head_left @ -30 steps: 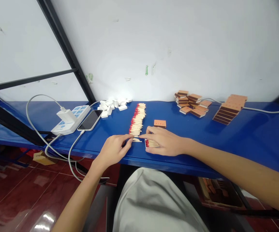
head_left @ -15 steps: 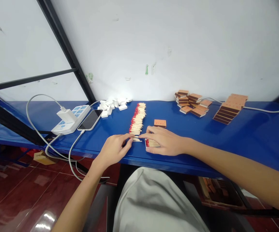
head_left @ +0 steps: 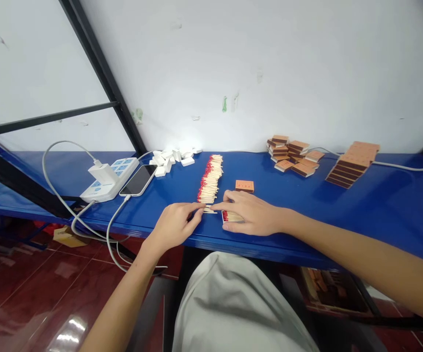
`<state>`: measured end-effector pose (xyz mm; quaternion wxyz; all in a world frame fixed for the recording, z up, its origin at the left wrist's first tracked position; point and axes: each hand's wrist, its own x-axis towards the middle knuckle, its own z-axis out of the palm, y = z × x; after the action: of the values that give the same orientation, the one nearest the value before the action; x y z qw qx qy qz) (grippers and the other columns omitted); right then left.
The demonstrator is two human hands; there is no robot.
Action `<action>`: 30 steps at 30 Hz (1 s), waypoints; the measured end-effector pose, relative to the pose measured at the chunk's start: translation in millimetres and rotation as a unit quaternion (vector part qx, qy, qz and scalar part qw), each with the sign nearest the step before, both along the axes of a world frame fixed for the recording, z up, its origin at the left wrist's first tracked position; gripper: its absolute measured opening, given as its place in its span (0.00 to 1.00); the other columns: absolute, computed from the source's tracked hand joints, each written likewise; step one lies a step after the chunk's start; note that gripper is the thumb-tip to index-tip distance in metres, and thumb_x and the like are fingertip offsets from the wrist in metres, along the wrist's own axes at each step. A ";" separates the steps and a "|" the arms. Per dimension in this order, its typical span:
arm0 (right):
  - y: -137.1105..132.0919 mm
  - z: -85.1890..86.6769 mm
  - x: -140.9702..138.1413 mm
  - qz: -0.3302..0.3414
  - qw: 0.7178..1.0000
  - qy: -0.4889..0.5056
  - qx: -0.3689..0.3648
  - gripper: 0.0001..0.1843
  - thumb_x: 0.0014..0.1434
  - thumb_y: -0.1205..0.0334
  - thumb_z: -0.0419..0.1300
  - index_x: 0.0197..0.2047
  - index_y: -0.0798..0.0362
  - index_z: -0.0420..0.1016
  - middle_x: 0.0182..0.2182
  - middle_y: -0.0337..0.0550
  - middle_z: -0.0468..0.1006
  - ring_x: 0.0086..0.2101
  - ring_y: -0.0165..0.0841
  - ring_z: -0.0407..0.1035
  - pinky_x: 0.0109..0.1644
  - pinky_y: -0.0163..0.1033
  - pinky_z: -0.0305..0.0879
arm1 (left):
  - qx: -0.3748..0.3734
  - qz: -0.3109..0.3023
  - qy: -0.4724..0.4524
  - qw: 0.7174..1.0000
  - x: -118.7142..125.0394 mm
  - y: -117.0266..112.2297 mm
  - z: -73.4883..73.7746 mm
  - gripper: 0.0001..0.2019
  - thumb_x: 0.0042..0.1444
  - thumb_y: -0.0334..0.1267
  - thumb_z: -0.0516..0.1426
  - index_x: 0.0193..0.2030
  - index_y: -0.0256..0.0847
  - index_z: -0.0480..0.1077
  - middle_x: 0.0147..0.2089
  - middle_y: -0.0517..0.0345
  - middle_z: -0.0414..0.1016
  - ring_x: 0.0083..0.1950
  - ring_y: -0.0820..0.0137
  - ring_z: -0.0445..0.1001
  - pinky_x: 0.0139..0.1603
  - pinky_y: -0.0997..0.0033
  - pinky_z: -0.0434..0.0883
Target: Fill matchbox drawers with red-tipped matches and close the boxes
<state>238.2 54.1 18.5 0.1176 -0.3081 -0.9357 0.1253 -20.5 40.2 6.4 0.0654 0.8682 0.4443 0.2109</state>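
Note:
My left hand (head_left: pixel 176 226) is at the near end of a long row of red-headed matches (head_left: pixel 210 183). Its thumb and index finger close on the head ends of a few loose matches (head_left: pixel 210 210) lying apart from the row. My right hand (head_left: pixel 252 213) arches over a white matchbox tray filled with matches (head_left: pixel 233 216), thumb along the near side and fingers behind. Its index finger stretches left to the tail ends of the loose matches. Just beyond this hand lies an orange matchbox (head_left: pixel 244 186).
White tray-like pieces (head_left: pixel 174 159) lie near the wall, beside a phone (head_left: pixel 138 180) and a power strip (head_left: pixel 108 179) with cables. At the back right are a loose pile of matchboxes (head_left: pixel 295 156) and a neat stack (head_left: pixel 353 164). The blue table (head_left: pixel 387 215) has its front edge close by.
The view has shifted slightly. Both hands keep nearly the same places, with the fingertips a little closer together over the loose matches.

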 end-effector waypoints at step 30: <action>0.9 -0.5 -0.8 0.026 1.000 -0.015 0.009 0.26 0.69 0.49 0.53 0.67 0.43 0.67 0.42 0.47 0.67 0.39 0.38 0.65 0.44 0.45 0.62 | -0.038 0.001 -0.035 0.999 0.7 1.2 1.4 0.15 0.68 0.42 0.53 0.51 0.45 0.79 0.37 0.59 0.83 0.30 0.70 0.74 0.33 0.72 0.62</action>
<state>237.5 55.0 18.1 0.1033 -0.2846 -0.9461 0.1155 -19.8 41.4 7.8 0.1136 0.8567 0.4505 0.2241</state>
